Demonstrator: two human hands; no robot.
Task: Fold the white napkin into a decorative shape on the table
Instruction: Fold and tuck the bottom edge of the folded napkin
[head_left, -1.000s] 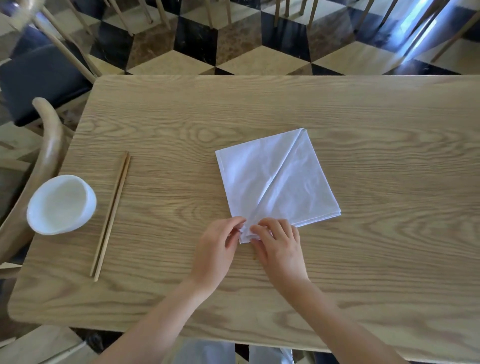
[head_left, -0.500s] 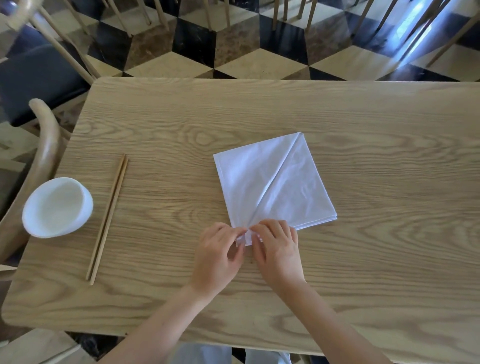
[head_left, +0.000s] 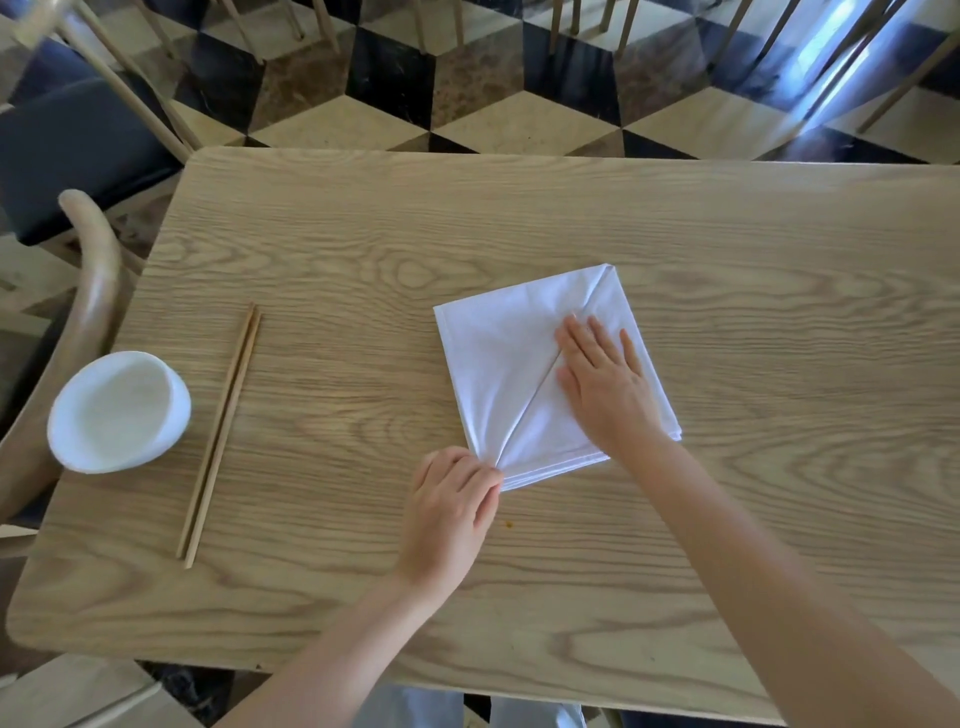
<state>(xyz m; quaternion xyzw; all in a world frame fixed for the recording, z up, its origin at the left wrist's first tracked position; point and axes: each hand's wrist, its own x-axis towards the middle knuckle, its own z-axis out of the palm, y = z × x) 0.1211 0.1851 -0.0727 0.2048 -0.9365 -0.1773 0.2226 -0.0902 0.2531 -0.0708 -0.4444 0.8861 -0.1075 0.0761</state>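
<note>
The white napkin (head_left: 498, 364) lies flat on the wooden table (head_left: 779, 338), folded into a diamond with a crease running from its near corner to its far corner. My left hand (head_left: 452, 499) pins the near corner with curled fingertips. My right hand (head_left: 602, 384) lies flat and spread on the right flap, fingers pointing away from me beside the crease. Part of the right flap is hidden under that hand.
A pair of wooden chopsticks (head_left: 221, 431) lies to the left of the napkin. A white bowl (head_left: 117, 413) sits at the table's left edge. Wooden chairs (head_left: 88, 301) stand to the left and beyond the far edge on a checkered floor.
My right hand left the near corner and slid up onto the right flap, flattening out. My left hand stays on the near corner.
</note>
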